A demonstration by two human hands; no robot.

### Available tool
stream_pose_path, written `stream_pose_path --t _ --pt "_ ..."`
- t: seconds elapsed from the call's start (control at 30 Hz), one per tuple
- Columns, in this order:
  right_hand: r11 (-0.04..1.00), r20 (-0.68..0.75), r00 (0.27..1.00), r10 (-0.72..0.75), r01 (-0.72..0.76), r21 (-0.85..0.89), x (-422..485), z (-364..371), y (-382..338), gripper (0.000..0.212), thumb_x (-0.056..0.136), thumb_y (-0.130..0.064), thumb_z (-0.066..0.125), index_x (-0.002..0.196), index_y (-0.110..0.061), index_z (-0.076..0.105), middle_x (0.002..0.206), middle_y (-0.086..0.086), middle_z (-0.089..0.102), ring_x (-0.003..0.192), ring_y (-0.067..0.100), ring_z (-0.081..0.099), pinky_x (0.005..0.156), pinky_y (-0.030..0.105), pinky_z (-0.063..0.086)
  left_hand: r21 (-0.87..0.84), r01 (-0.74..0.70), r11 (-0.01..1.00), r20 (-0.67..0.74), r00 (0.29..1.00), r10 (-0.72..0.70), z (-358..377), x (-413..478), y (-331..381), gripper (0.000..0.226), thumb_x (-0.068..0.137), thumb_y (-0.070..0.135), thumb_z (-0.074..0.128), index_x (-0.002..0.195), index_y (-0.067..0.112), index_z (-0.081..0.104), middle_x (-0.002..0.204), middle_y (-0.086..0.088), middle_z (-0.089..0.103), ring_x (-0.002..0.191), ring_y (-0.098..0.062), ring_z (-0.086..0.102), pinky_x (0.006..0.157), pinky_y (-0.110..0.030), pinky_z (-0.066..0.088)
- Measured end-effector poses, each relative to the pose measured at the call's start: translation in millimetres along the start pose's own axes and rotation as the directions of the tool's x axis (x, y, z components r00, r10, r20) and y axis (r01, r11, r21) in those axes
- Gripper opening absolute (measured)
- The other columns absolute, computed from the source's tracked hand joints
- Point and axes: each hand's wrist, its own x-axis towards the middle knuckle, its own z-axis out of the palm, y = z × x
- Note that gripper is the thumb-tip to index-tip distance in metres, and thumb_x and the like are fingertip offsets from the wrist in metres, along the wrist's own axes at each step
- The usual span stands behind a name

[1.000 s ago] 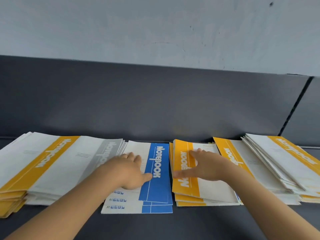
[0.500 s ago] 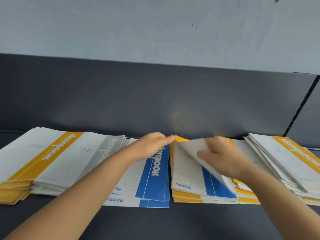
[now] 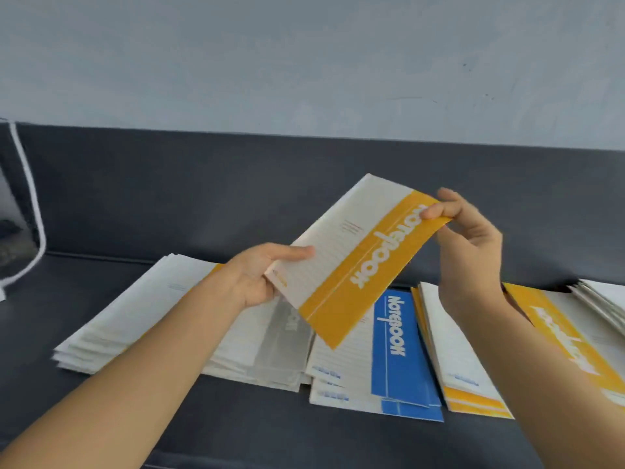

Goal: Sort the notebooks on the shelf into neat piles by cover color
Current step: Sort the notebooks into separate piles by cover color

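A yellow-striped notebook (image 3: 351,255) is held tilted in the air above the piles. My left hand (image 3: 260,275) grips its lower left corner, and my right hand (image 3: 470,238) pinches its upper right corner. Below it lies a blue-striped pile (image 3: 395,353). Left of that is a grey-striped pile (image 3: 280,350), then a pile at far left (image 3: 115,326) whose stripe my arm mostly hides. To the right sit a mixed pile with yellow edges (image 3: 463,370) and a yellow-striped pile (image 3: 568,343).
The notebooks lie on a dark grey shelf (image 3: 236,431) with a dark back panel (image 3: 169,184) under a pale wall. A bag with a white cord (image 3: 30,204) stands at far left. More notebooks (image 3: 608,299) fan out at the right edge.
My right hand lifted the top yellow-striped notebook off the mixed pile. My left hand left the blue pile and took its other corner. The view has shifted left.
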Motion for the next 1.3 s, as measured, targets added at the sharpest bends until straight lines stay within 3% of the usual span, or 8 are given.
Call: stream_pose_path --t 0.17,0.33,0.47,0.63,0.87,1.03,1.13,1.3 --pt "0.789 0.078 0.797 0.599 -0.604 0.111 -23.6 80.6 38.7 0.036 0.091 0.006 0.041 0.114 -0.019 0.053 0.083 0.013 0.069 0.081 0.03 0.068 0.07 0.043 0.056 0.397 -0.108 0.911 -0.07 0.987 0.148 -63.1 -28.4 21.2 0.025 0.086 0.003 0.066 0.111 0.007 0.069 0.105 -0.011 0.072 0.078 -0.018 0.07 0.065 -0.023 0.055" --pt "0.765 0.16 0.752 0.64 -0.643 -0.038 -58.4 152.5 56.0 0.018 0.088 -0.004 0.051 0.103 -0.008 0.059 0.091 0.01 0.064 0.078 0.026 0.062 0.069 0.036 0.053 0.685 -0.06 0.726 -0.119 0.974 0.194 -120.4 -49.9 29.2 0.044 0.087 0.007 0.067 0.129 0.011 0.054 0.118 -0.005 0.067 0.105 -0.022 0.065 0.083 -0.032 0.053" --pt "0.712 0.278 0.818 0.503 -0.21 -0.67 -73.9 196.7 60.4 0.027 0.088 -0.01 0.059 0.115 -0.014 0.057 0.127 0.014 0.05 0.103 0.028 0.057 0.085 0.035 0.048 0.944 0.05 0.325 -0.088 0.991 0.101 -154.2 -69.5 34.4 0.067 0.083 0.033 0.07 0.141 0.025 0.038 0.142 0.005 0.043 0.119 -0.017 0.054 0.1 -0.037 0.045" --pt "0.178 0.52 0.632 0.575 0.524 -0.833 -95.6 229.2 87.4 0.056 0.101 -0.045 0.02 0.15 -0.02 0.018 0.159 0.008 0.007 0.147 0.026 -0.002 0.116 0.051 -0.002 0.962 0.135 -0.237 -0.132 0.991 0.029 -172.7 -64.0 6.9 0.081 0.096 0.065 0.025 0.155 0.018 -0.005 0.161 0.001 -0.019 0.149 -0.018 -0.014 0.119 -0.041 0.007" --pt "0.287 0.513 0.652 0.559 0.429 -0.857 -80.3 197.9 70.6 0.052 0.103 -0.043 0.011 0.151 -0.026 0.02 0.16 0.005 0.01 0.147 0.02 0.007 0.119 0.041 0.008 0.921 0.105 -0.375 -0.113 0.994 0.001 -191.3 -61.4 10.8 0.074 0.098 0.061 0.013 0.153 0.021 -0.014 0.16 0.0 -0.022 0.146 -0.013 -0.021 0.12 -0.038 -0.007" --pt "0.243 0.353 0.731 0.584 0.258 -0.935 -53.5 122.7 56.9 0.036 0.104 -0.026 0.018 0.125 -0.017 0.046 0.158 0.014 0.014 0.148 0.023 0.002 0.115 0.038 0.015 0.915 0.012 -0.404 0.088 0.97 0.228 -124.4 -55.6 19.1 0.065 0.102 0.051 0.02 0.156 0.019 0.003 0.163 -0.004 -0.001 0.15 -0.019 0.001 0.12 -0.036 0.009" --pt "0.162 0.25 0.769 0.588 0.191 -0.968 -39.3 67.2 50.4 0.044 0.102 -0.018 0.024 0.145 -0.022 0.031 0.158 0.017 -0.009 0.146 0.031 -0.01 0.116 0.043 0.014 0.866 -0.16 -0.474 0.349 0.872 0.344 -53.0 -47.2 5.0 0.062 0.098 0.058 0.018 0.148 0.021 0.026 0.155 0.002 0.029 0.143 -0.016 0.026 0.113 -0.033 0.027" --pt "-0.02 0.105 0.822 0.559 0.14 -0.99 -17.4 -35.1 43.9 0.05 0.101 -0.04 0.02 0.146 -0.021 0.031 0.158 0.012 0.008 0.145 0.032 0.002 0.117 0.047 0.014 0.84 -0.318 -0.439 0.47 0.831 0.297 62.5 -7.8 -31.7 0.061 0.096 0.059 0.033 0.14 0.017 0.038 0.144 0.001 0.043 0.134 -0.018 0.039 0.106 -0.037 0.035"
